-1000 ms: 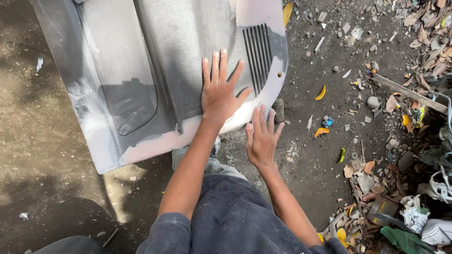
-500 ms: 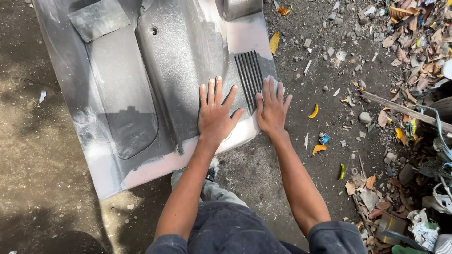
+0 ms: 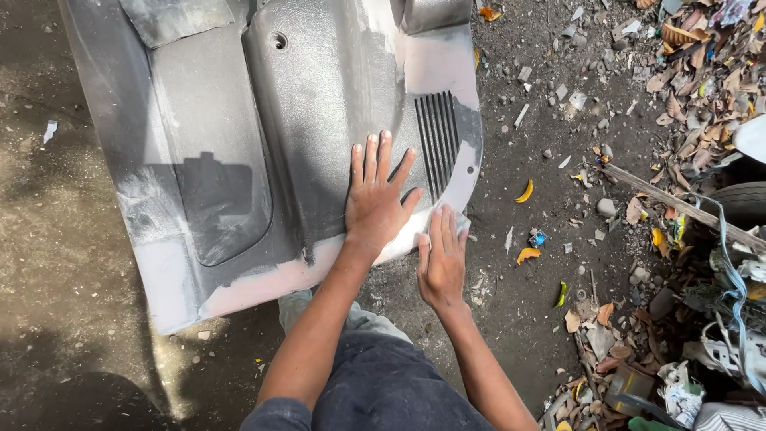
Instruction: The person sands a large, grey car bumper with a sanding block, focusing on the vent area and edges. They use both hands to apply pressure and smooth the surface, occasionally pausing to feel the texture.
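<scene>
Nearest the camera, at the bottom of the view, the person's dark grey trousers (image 3: 383, 391) fill the space between two bare forearms that reach forward over the dirt ground (image 3: 72, 263). Just beyond the knees, the right hand (image 3: 441, 259) lies palm down at the lower right corner of the large grey moulded plastic body panel (image 3: 239, 160), its fingers (image 3: 447, 227) straight and close together, pressing on the pale sanded edge and gripping nothing. Slightly farther on and to the left, the left hand (image 3: 375, 203) rests flat on the panel's dark textured surface, fingers (image 3: 371, 160) spread wide and likewise closed on nothing, the thumb pointing toward the right hand. Right beside its fingertips is a set of narrow vertical vent slots (image 3: 437, 140) cut into the panel. The panel itself lies on the ground, stretching away to the top and left of the view, with whitish patches along its lower and right edges. Off to the right, the ground is strewn with small stones, dry brown leaves (image 3: 694, 48) and yellow scraps (image 3: 525, 191).
</scene>
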